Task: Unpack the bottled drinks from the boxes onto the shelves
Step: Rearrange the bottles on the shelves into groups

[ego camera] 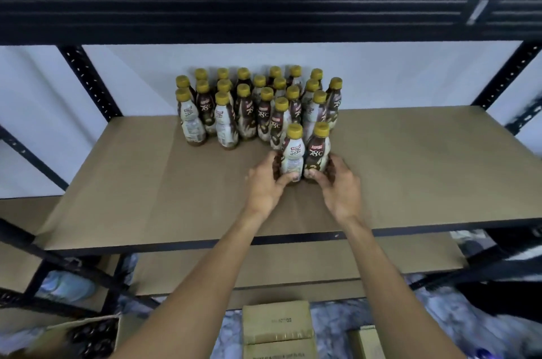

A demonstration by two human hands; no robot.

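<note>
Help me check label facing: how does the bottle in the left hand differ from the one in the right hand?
The left-hand bottle shows a mostly white side with small print; the right-hand bottle shows its brown side with the large 78°C logo. The left hand grips the former, the right hand the latter. Both have gold caps and stand upright, side by side, on the shelf.

Fig.: bare shelf board (117,182) lies open at 9 and 3 o'clock of the left hand (265,185) and right hand (340,191), also toward the front edge at 6. Obst.: bottle cluster (249,106) packed at 11–12, just behind the pale bottle (291,157) and dark bottle (318,153) gripped in the hands. Upper beam (264,6) limits headroom at 12, w/ rear uprights (88,79) at 10 and 2.
</note>
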